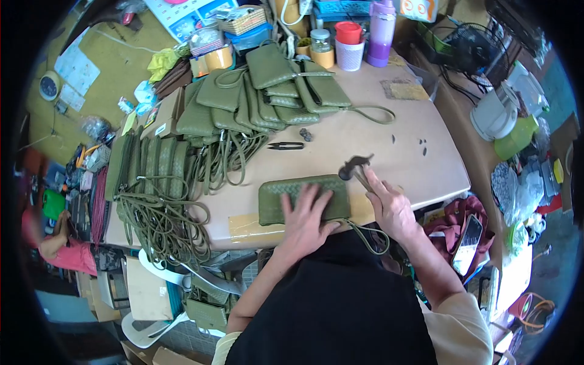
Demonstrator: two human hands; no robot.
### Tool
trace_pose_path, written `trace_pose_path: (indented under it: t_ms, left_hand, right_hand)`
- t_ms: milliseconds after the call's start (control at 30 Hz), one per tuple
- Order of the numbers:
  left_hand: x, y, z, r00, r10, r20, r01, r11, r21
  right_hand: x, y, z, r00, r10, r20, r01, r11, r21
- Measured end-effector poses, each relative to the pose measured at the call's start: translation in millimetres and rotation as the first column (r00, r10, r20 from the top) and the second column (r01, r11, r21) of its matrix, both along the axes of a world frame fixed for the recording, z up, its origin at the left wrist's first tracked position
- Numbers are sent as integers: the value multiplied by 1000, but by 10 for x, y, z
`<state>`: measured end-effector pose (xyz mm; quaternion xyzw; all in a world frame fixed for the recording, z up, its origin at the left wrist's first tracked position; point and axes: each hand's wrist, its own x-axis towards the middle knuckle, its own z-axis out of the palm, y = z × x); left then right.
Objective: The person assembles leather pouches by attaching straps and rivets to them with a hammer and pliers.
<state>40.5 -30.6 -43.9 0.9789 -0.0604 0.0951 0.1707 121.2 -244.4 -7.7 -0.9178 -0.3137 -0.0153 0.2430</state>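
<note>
A green woven-pattern wallet (pixel 333 190) lies flat at the table's front edge, its wrist strap (pixel 378 238) hanging toward my lap. Spread fingers of my left hand (pixel 306 219) rest on top of it. My right hand (pixel 392 210) is closed around the handle of a hammer (pixel 354 166), whose dark head is slightly blurred above the wallet's right end. Beyond the wallet lie black thread snips (pixel 286 146) and a few small dark bits (pixel 305 134).
Many green wallets (pixel 219 91) are piled at the back left, with a strapped row (pixel 152 161) at the left edge. A purple bottle (pixel 381 33) and cups (pixel 349 45) stand at the back. A phone (pixel 467 246) lies right of the table. Another person (pixel 70 252) sits far left.
</note>
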Motion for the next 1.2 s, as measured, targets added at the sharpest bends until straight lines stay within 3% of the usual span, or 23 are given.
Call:
trace_pose_path:
  t_ms: [67, 133, 233, 300, 333, 400, 500, 600, 633, 667, 733, 767, 800, 867, 900, 933, 1000, 1067, 1133, 1200]
  left_hand:
    - [-200, 165, -34, 988, 146, 59, -148, 988, 35]
    - [-346, 381, -288, 968, 249, 12, -249, 969, -1]
    - [-403, 243, -354, 968, 231, 103, -231, 973, -9]
    - [-423, 210, -533, 965, 193, 180, -192, 981, -23]
    - [-435, 201, -539, 963, 204, 176, -203, 979, -25]
    - [-418, 234, -525, 969, 193, 153, -181, 979, -91]
    - [-413, 260, -463, 969, 192, 156, -185, 981, -56]
    - [-445, 269, -455, 968, 193, 159, -185, 981, -59]
    - [-444, 283, -431, 970, 181, 160, -172, 983, -68]
    - [-409, 262, -415, 969, 182, 169, -169, 982, -87]
    - [-436, 223, -384, 969, 197, 151, -186, 979, -84]
    - [-404, 234, -375, 968, 203, 149, -194, 978, -74]
    - [-389, 243, -387, 968, 200, 151, -190, 979, -76]
    - [-401, 244, -416, 964, 199, 179, -187, 979, -81]
    - [-407, 241, -406, 966, 187, 178, -174, 981, -84]
    - [-422, 255, -385, 968, 187, 169, -175, 981, -83]
    - [-348, 233, -361, 966, 184, 182, -168, 981, -100]
    - [-403, 244, -360, 970, 191, 148, -186, 981, -53]
    - [-398, 254, -372, 971, 176, 162, -170, 984, -48]
    - [-401, 291, -345, 974, 161, 162, -149, 985, -83]
  right_hand:
    - [28, -68, -447, 996, 25, 84, -41, 980, 194]
    - [130, -138, -144, 999, 35, -11, -36, 999, -41]
    - [176, 202, 113, 995, 68, -69, -67, 998, 14]
    - [147, 566, 15, 979, 181, 94, -201, 937, 284]
    - [156, 721, 22, 977, 193, 91, -211, 936, 283]
    - [198, 1046, 76, 899, 438, 17, -436, 890, 137]
    - [112, 1457, 192, 900, 428, -84, -423, 903, 73]
    - [274, 1487, -296, 835, 550, -14, -545, 830, 113]
    - [297, 1466, 2, 887, 434, -156, -458, 869, -188]
    - [372, 1468, 268, 885, 442, -147, -464, 863, -201]
    - [392, 1484, 538, 941, 317, -118, -334, 817, -470]
    - [426, 1460, 524, 933, 342, -116, -360, 867, -343]
    - [417, 1475, 420, 934, 338, -114, -356, 868, -346]
    - [326, 1469, 34, 910, 408, -81, -410, 912, -14]
    - [278, 1416, -6, 880, 475, -15, -475, 876, -85]
    - [276, 1345, -1, 889, 458, -17, -458, 885, -81]
    - [406, 1155, 182, 933, 349, -86, -358, 884, -299]
    - [434, 867, 300, 948, 306, -83, -317, 917, -244]
    - [386, 583, 247, 982, 190, 9, -188, 959, 211]
    - [379, 182, -122, 986, 168, -16, -165, 980, 114]
